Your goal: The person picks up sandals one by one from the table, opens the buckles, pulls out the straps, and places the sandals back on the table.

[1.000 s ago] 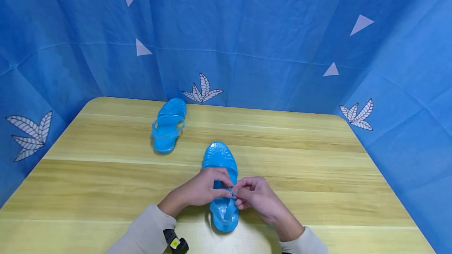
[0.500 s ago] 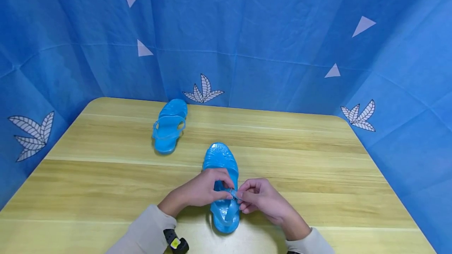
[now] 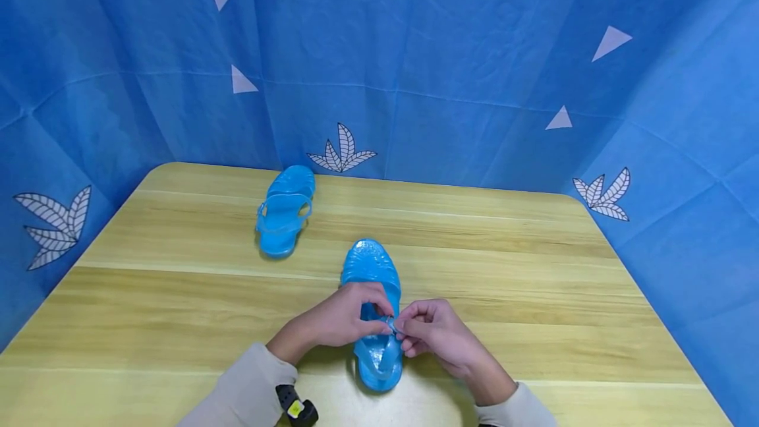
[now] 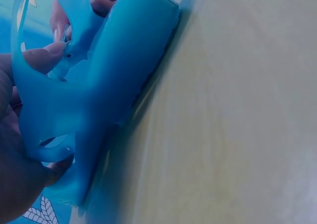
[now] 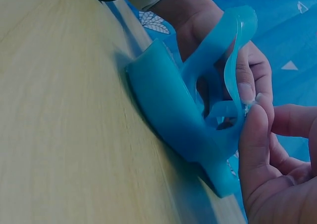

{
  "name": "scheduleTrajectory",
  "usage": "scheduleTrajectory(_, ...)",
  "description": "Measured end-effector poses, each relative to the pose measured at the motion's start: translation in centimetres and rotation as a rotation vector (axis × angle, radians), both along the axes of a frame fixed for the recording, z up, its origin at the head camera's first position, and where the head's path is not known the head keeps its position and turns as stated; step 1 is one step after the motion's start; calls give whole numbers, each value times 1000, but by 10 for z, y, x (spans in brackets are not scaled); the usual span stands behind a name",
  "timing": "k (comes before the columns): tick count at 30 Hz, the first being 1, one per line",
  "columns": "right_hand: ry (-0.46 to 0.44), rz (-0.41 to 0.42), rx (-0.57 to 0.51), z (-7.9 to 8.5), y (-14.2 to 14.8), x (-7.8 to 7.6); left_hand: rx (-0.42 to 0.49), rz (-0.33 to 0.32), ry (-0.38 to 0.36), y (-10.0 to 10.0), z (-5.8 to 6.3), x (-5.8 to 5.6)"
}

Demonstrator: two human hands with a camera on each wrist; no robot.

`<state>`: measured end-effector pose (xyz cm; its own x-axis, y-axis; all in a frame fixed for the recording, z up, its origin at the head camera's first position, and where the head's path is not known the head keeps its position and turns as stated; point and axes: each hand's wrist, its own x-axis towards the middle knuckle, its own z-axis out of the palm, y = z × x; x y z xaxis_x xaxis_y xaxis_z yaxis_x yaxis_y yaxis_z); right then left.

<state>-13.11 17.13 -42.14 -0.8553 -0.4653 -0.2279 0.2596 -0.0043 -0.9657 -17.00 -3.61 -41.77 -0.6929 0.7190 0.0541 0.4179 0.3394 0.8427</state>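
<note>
A blue jelly sandal (image 3: 370, 265) lies sole down on the table, toe pointing away from me. My left hand (image 3: 340, 313) reaches over it from the left and pinches the ankle strap near its small buckle (image 3: 389, 323). From the right, my right hand (image 3: 437, 338) pinches the strap's end at the buckle between thumb and index finger. In the right wrist view the heel strap (image 5: 242, 23) stands up in a loop, and both hands' fingertips meet at its outer side. The fingertips largely hide the buckle. Whether the strap is fastened cannot be told.
A second blue sandal (image 3: 279, 229) lies farther back on the left, its straps raised. The wooden table (image 3: 504, 249) ends at a blue patterned curtain (image 3: 332, 31) behind and at both sides. A black band (image 3: 296, 407) sits at my left wrist.
My right hand drew slightly right with the strap end, then came back slightly left toward the buckle. The left hand and both sandals stay nearly in place.
</note>
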Motion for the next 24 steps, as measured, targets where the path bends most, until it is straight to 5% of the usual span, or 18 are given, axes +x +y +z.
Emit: scheduleTrajectory(24,-28,-51,7,4,-7,0,-15,36,-12,5,1,3)
